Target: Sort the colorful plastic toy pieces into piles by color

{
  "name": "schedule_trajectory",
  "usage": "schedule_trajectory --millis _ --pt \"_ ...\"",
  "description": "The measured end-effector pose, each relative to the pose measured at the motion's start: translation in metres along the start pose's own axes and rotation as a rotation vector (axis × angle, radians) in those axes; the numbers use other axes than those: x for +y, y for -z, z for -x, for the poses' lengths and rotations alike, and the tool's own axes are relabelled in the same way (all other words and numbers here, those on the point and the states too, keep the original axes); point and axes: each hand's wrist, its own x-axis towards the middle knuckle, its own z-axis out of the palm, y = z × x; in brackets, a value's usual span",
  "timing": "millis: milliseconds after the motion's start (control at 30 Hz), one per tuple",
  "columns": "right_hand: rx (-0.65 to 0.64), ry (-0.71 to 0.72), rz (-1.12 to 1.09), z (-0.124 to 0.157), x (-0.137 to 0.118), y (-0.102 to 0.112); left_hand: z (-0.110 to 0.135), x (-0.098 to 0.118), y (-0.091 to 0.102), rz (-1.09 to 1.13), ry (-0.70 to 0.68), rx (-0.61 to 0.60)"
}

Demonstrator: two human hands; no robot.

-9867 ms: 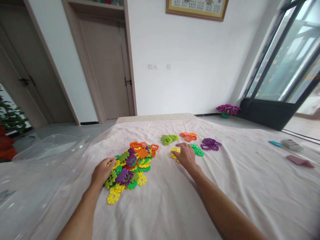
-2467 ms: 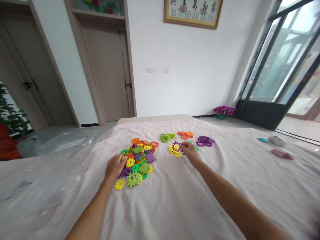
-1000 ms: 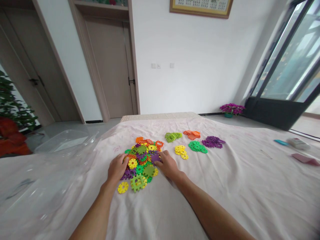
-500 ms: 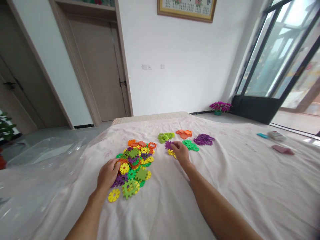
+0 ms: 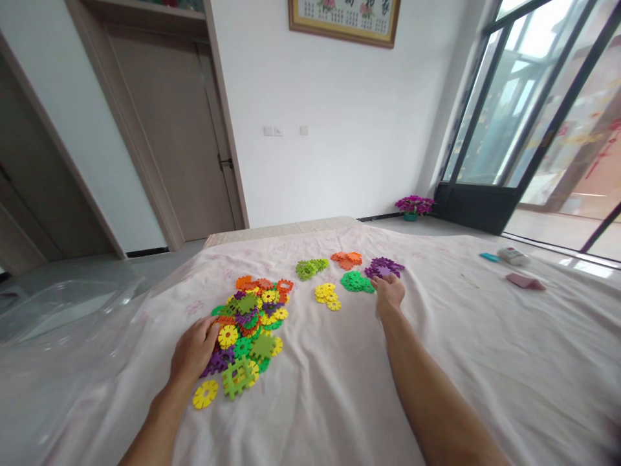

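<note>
At the left side of a mixed pile of plastic building pieces (image 5: 247,301), my left hand (image 5: 196,346) rests with its fingers loosely extended, touching an orange piece (image 5: 224,320). Some of its fingertips are hidden. My right hand (image 5: 391,291) pinches a purple square piece (image 5: 383,270) over the purple pile (image 5: 395,266). Just left of that hand is a green pile (image 5: 356,281). A yellow pile (image 5: 326,293), a lime-green pile (image 5: 310,268) and an orange pile (image 5: 347,260) lie close by.
A cloth (image 5: 310,388) with folds covers the surface. A yellow round piece (image 5: 205,393) lies apart at the front left. Clear plastic (image 5: 72,317) spreads along the left. On the right are a pink item (image 5: 525,281), a white packet (image 5: 513,256) and a blue item (image 5: 490,257).
My right hand has carried the purple square piece rightward from above the yellow pile to the purple pile. My left hand stays at the mixed pile. The view has shifted slightly right.
</note>
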Motion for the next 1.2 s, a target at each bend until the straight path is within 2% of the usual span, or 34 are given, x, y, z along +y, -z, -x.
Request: schedule_trajectory --millis 67,133,200,267,367,467,567,700,867,1067,1200 --pt "0.06 -0.009 0.014 0.01 -0.002 -0.007 0.0 0.001 0.0 0.002 0.0 0.0" --pt "0.034 0.029 0.053 0.026 -0.006 -0.019 0.001 0.001 0.0 0.002 0.006 0.0" --pt "-0.109 0.114 0.115 0.048 -0.013 -0.035 0.001 0.002 0.0 0.001 0.012 0.001" --pt "-0.306 0.183 0.171 0.075 -0.022 -0.052 0.001 0.003 0.001 -0.005 0.014 0.002" --pt "-0.609 0.385 0.292 0.117 -0.038 -0.07 0.001 0.005 0.003 -0.015 0.006 0.001" --pt "-0.869 0.555 0.423 0.152 -0.053 -0.077 0.002 0.006 0.004 -0.014 -0.004 0.003" --pt "-1.034 0.697 0.543 0.173 -0.064 -0.076 0.002 0.008 0.005 -0.016 -0.008 0.009" --pt "-1.066 0.81 0.73 0.183 -0.07 -0.078 0.002 0.009 0.004 -0.036 -0.001 0.019" --pt "-1.04 0.828 0.856 0.186 -0.071 -0.085 0.002 0.01 0.004 -0.056 0.013 0.023" --pt "-1.091 0.776 0.817 0.184 -0.072 -0.083 0.002 0.009 0.004 -0.048 0.013 0.008" --pt "-1.082 0.741 0.741 0.181 -0.068 -0.08 0.002 0.009 0.004 -0.034 0.008 0.009"
